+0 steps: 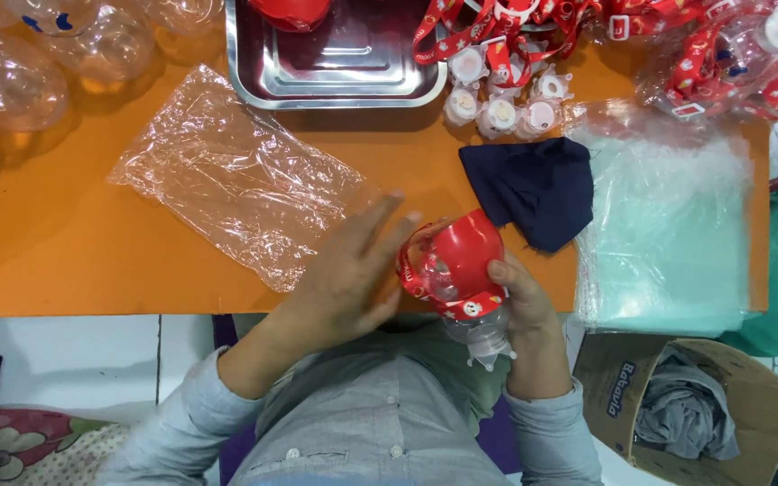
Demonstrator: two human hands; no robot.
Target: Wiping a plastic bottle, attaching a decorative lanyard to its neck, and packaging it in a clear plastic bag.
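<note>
red plastic fills the middle of our view: a small bottle with a red cap (457, 261) and a red strap around it, held at the near edge of the orange table (65, 243). our right hand (524, 301) is closed around the clear lower part of the bottle, thumb on the strap. our left hand (353, 270) lies open and flat, fingers spread, palm against the cap's left side, gripping nothing. we judge we are at the step of seating or smoothing the strap on the cap. just left of the hands lies a crumpled clear plastic bag (236, 180), and the next move would seem to call for a free left hand to open it. a dark blue cloth (533, 189) lies just beyond the bottle.
</note>
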